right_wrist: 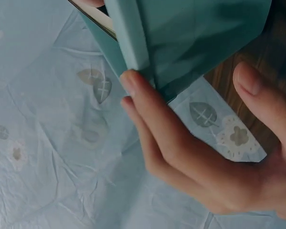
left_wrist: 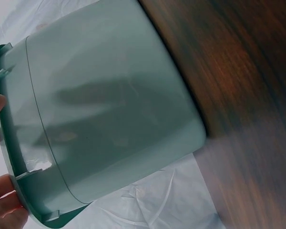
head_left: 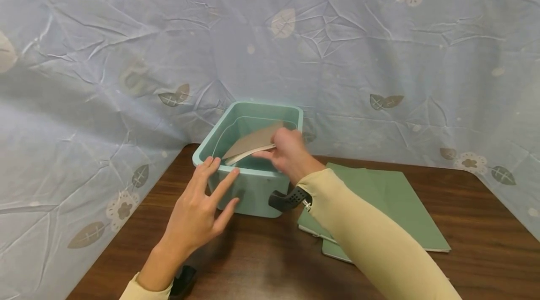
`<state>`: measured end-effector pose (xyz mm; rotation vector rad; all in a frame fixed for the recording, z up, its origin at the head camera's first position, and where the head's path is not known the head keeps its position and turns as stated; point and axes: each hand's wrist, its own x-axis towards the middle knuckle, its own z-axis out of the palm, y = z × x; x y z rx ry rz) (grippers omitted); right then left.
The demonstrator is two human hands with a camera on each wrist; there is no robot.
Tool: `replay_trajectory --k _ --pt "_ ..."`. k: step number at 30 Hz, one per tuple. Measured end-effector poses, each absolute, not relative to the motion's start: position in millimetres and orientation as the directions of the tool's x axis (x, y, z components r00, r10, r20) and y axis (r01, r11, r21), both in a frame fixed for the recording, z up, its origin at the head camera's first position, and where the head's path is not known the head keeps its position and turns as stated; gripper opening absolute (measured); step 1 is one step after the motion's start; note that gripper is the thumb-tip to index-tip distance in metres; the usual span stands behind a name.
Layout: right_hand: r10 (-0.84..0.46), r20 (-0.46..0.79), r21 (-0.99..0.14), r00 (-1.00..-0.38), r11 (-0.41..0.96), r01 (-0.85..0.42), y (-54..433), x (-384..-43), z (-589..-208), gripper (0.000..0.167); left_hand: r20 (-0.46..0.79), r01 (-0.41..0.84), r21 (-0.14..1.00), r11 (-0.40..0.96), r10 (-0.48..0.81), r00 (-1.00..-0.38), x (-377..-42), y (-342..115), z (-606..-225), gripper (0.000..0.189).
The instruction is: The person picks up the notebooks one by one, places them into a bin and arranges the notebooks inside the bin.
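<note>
A pale green plastic bin (head_left: 249, 197) stands upright on the table, its side wall filling much of the left wrist view. My right hand (head_left: 291, 150) reaches over its near right rim and pinches a thin notebook (head_left: 252, 142) with a greyish-beige cover, thumb below and fingers above. The notebook lies tilted across the bin's opening, its pale page edge toward me. My left hand (head_left: 198, 211) has its fingers spread and fairly straight, fingertips at the bin's near left rim. That left hand (right_wrist: 195, 162) also shows large in the right wrist view. The bin's floor is mostly hidden.
Several green notebooks (head_left: 405, 206) lie overlapping on the dark wooden table (head_left: 261, 262) to the right of the bin, partly under my right forearm. A wrinkled, flower-patterned pale blue cloth (head_left: 329, 65) hangs behind the table and along its left side.
</note>
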<state>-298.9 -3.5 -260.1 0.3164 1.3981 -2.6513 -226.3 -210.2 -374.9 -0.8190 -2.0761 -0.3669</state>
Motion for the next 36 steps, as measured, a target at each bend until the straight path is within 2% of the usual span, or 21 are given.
replay_trajectory --k 6,15,17,21,27,29,36 --pt "-0.016 -0.261 -0.809 -0.965 -0.542 0.228 -6 -303 -266 0.081 0.802 0.668 -0.033 0.743 0.419 -0.427 -226 -210 -374 0.056" --pt "-0.045 -0.273 -0.813 -0.961 -0.524 0.256 -6 -305 -269 0.070 0.789 0.663 -0.022 0.748 0.421 -0.448 -224 -209 -372 0.057" --pt "-0.054 -0.280 -0.815 -0.959 -0.514 0.267 -7 -306 -269 0.073 0.786 0.662 -0.019 0.749 0.421 -0.453 -223 -209 -372 0.057" --pt "-0.051 -0.284 -0.854 -0.958 -0.441 0.276 -7 -306 -267 0.078 0.784 0.661 -0.016 0.751 0.419 -0.457 -223 -209 -372 0.058" --pt "-0.001 -0.256 -0.936 -0.967 -0.250 0.248 -2 -299 -248 0.080 0.800 0.667 -0.030 0.745 0.418 -0.431 -224 -209 -373 0.056" --pt "-0.020 -0.261 -0.937 -0.965 -0.237 0.258 0 -295 -239 0.085 0.804 0.668 -0.035 0.744 0.417 -0.423 -224 -209 -373 0.056" --pt "-0.124 -0.279 -0.928 -0.952 -0.222 0.300 3 -286 -222 0.077 0.814 0.670 -0.037 0.742 0.411 -0.411 -225 -208 -374 0.055"
